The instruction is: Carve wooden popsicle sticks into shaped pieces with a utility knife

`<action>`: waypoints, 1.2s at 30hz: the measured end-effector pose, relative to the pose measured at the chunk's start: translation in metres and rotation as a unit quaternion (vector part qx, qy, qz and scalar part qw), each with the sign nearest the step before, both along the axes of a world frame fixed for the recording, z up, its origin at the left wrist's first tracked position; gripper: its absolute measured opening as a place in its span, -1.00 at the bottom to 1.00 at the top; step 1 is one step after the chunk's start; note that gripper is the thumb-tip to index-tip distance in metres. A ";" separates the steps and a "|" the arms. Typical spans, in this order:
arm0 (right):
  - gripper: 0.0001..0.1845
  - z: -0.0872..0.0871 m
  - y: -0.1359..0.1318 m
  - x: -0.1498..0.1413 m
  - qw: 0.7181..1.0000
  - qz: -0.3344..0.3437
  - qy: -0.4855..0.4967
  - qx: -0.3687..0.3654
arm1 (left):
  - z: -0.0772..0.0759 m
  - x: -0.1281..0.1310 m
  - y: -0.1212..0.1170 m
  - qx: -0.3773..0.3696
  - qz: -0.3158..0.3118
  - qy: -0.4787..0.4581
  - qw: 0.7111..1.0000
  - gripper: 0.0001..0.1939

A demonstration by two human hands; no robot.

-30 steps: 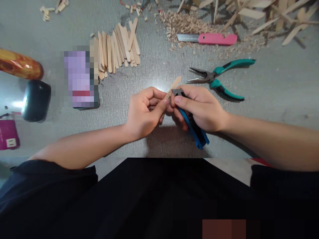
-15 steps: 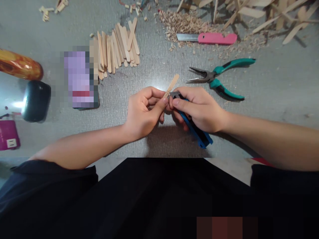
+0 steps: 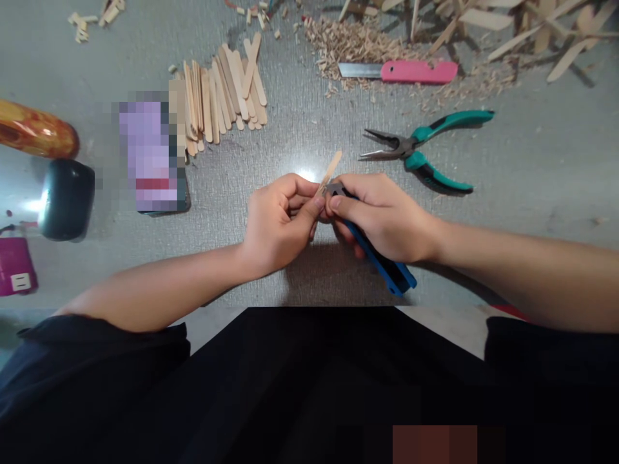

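Observation:
Between thumb and fingers, my left hand (image 3: 283, 222) pinches a wooden craft stick (image 3: 332, 169), its rounded end pointing up and to the right. My right hand (image 3: 382, 216) is wrapped round a blue-handled plier-like tool (image 3: 394, 274). The grey metal head of this tool lies against or right beside the stick, close to my left fingertips. Fingers hide most of the tool's middle and the lower end of the stick. Green-handled needle-nose pliers (image 3: 411, 147) lie open on the table, beyond my right hand.
A row of craft sticks (image 3: 220, 96) lies at the back left, beside a blurred purple-and-dark object (image 3: 149, 154). A pink utility knife (image 3: 418, 71) rests by wood shavings (image 3: 358, 45). More sticks (image 3: 546, 32) spread at back right. A dark rounded object (image 3: 68, 200) is at left.
The blue-handled tool has turned slightly, its handle ends shifting right and its head left toward the stick. The stick tilts more upright. My grips stay the same.

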State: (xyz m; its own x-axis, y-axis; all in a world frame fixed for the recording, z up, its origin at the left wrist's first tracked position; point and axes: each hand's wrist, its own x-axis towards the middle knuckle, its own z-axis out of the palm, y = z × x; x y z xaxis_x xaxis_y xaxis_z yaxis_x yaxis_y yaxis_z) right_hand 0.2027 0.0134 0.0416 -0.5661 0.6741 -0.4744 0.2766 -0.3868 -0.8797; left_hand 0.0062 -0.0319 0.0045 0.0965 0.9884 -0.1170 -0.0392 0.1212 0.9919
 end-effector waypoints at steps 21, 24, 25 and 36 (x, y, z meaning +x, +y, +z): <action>-0.71 -0.007 0.005 0.005 0.989 0.014 0.132 -0.067 | 0.006 0.000 0.007 -0.025 -0.018 -0.063 0.998 -0.48; -0.72 -0.010 0.005 0.008 0.986 0.018 0.148 -0.067 | 0.005 0.000 0.007 -0.022 -0.019 -0.069 0.997 -0.50; -0.72 -0.010 0.005 0.008 0.986 0.020 0.152 -0.067 | 0.004 0.000 0.007 -0.019 -0.020 -0.073 0.997 -0.51; -0.73 -0.013 0.007 0.009 0.976 0.035 0.203 -0.068 | -0.001 -0.002 0.007 -0.005 -0.030 -0.071 0.997 -0.52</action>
